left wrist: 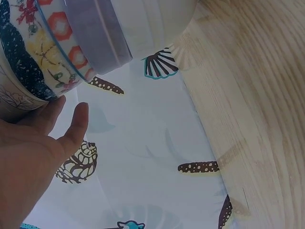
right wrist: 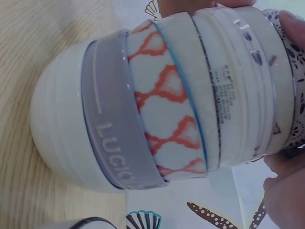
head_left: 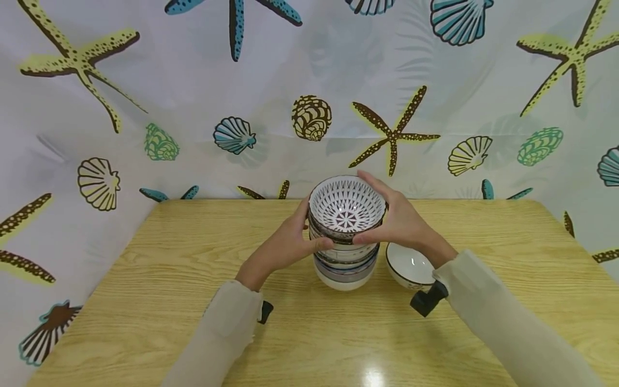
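Evidently, left hand (head_left: 287,242) and right hand (head_left: 401,217) share a curled grip high round the bowl stack (head_left: 344,253), just left of the lone bowl (head_left: 405,262); tilting could topple it thither.

The left arm (head_left: 217,328) and the right arm (head_left: 503,309) are stretching forward and slanting in. The left hand (head_left: 288,239) and the right hand (head_left: 398,217) are facing each other, their fingers (head_left: 374,184) gripping. The left thumb (head_left: 320,245) and right thumb (head_left: 371,235) are pointing toward each other.
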`<action>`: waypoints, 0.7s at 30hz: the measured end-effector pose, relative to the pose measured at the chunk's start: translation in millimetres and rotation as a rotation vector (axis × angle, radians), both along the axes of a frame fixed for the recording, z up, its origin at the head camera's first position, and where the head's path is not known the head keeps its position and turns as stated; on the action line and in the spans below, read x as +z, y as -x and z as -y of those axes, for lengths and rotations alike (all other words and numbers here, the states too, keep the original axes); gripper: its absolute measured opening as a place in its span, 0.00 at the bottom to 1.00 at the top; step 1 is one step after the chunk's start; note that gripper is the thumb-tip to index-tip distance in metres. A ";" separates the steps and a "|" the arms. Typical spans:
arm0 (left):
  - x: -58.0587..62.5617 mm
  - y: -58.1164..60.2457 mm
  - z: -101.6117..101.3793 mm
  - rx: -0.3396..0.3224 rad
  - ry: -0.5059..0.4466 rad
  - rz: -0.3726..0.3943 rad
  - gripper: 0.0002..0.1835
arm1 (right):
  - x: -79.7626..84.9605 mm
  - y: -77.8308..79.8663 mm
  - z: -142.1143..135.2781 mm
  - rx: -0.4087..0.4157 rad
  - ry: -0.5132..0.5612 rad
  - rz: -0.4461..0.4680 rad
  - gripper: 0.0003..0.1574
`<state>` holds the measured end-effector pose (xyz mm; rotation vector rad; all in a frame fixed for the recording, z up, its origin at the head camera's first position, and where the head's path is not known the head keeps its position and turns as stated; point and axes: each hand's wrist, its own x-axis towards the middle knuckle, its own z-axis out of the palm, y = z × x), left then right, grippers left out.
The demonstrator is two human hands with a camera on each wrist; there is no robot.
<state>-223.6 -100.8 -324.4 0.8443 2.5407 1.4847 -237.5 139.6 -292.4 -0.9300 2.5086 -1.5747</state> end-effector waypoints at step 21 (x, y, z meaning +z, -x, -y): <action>2.7 -0.6 -1.4 0.034 0.053 0.008 0.71 | 20.0 -2.4 -17.4 -0.059 -0.006 -0.055 0.70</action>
